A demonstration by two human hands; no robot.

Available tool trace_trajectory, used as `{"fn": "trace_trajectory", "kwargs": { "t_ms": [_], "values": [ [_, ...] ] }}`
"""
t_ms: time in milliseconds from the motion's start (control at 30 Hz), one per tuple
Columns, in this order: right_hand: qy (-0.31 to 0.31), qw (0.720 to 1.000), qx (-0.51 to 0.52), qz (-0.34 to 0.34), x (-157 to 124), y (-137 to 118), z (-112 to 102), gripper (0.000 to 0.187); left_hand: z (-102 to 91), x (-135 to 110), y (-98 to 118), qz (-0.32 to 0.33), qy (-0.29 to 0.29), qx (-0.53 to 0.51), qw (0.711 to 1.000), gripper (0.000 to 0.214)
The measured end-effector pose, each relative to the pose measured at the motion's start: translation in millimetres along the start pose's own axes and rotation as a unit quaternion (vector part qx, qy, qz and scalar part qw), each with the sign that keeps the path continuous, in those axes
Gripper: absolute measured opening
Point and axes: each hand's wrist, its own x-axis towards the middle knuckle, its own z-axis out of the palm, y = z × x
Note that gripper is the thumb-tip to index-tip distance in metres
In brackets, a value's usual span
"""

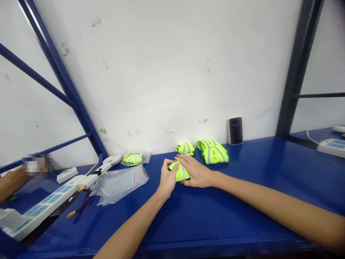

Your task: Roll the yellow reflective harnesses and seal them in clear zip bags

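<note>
From where I stand: white wall (151,72) behind, blue table (210,223) below, bare enough in front of the worker to press things on. Long white power strip (48,203) at the left; clear plastic bags (118,185) lie flat beside it, well left of the hands. Right hand (199,173) curls over the right side of a piece of neon bundle, fingers closed around its far edge. Left hand (167,178) grips the left end, thumb on top, other fingers mostly hidden behind. Looser neon pile (214,153) sits beyond the right hand; a bagged neon bundle (133,158) lies at the left, near the bags; a smaller neon roll (185,148) is just past the fingers. The held neon bundle (182,173), with its grey stripe, is between both hands, low over the table or on it, can't tell which. Step in hand looks like compacting the folds. To do it well: keep the left thumb firm so the layers don't spring, squeeze evenly from both sides, use the table as backing, and tuck in the dark edging rather than letting it stick out.
</note>
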Motion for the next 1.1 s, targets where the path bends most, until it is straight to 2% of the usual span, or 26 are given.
{"fn": "trace_trajectory", "kwargs": {
  "t_ms": [233, 300, 433, 533, 600, 733, 800, 900, 967, 1033, 1100],
  "values": [
    [0.03, 0.999, -0.027, 0.018, 1.5, -7.6, 4.1, 0.073, 0.0, 1.4, -1.1, 0.062, -0.046, 0.065, 0.995, 0.034],
    [0.033, 0.998, -0.038, 0.026, 1.3, -12.8, 4.6, 0.07, -1.5, 2.3, -3.1, 0.061, -0.047, 0.075, 0.994, 0.034],
    [0.013, 0.995, -0.069, 0.069, 1.3, -24.1, 3.6, 0.069, -5.3, 0.7, -3.1, 0.032, -0.034, 0.144, 0.989, 0.031],
    [-0.019, 0.99, -0.105, 0.087, 0.5, -30.9, 1.8, 0.07, -7.1, -1.8, -0.2, 0.053, 0.003, 0.21, 0.976, 0.033],
    [-0.033, 0.987, -0.125, 0.095, -0.8, -34.5, 0.6, 0.068, -6.6, -2.9, 0.8, 0.069, 0.006, 0.24, 0.968, 0.034],
    [-0.028, 0.982, -0.144, 0.116, -5.3, -40.0, -1.1, 0.059, -4.6, -4.2, 6.2, 0.1, -0.036, 0.292, 0.951, 0.033],
    [-0.03, 0.984, -0.129, 0.117, -9.0, -40.9, -3.5, 0.063, -9.5, -5.6, 18.0, 0.138, -0.072, 0.32, 0.935, 0.035],
    [-0.051, 0.989, -0.087, 0.11, -18.8, -37.3, -12.7, 0.079, -35.8, -6.7, 50.2, 0.237, -0.149, 0.376, 0.883, 0.044],
    [-0.072, 0.99, -0.042, 0.117, -28.3, -31.8, -21.9, 0.083, -68.2, -3.8, 74.6, 0.252, -0.179, 0.429, 0.849, 0.041],
    [-0.081, 0.988, 0.007, 0.129, -38.3, -25.9, -30.7, 0.085, -108.1, 2.3, 94.2, 0.171, -0.187, 0.459, 0.851, 0.051],
    [-0.073, 0.986, 0.037, 0.144, -46.6, -21.9, -37.0, 0.087, -147.5, 9.8, 105.5, 0.048, -0.162, 0.455, 0.874, 0.069]
  ]
}}
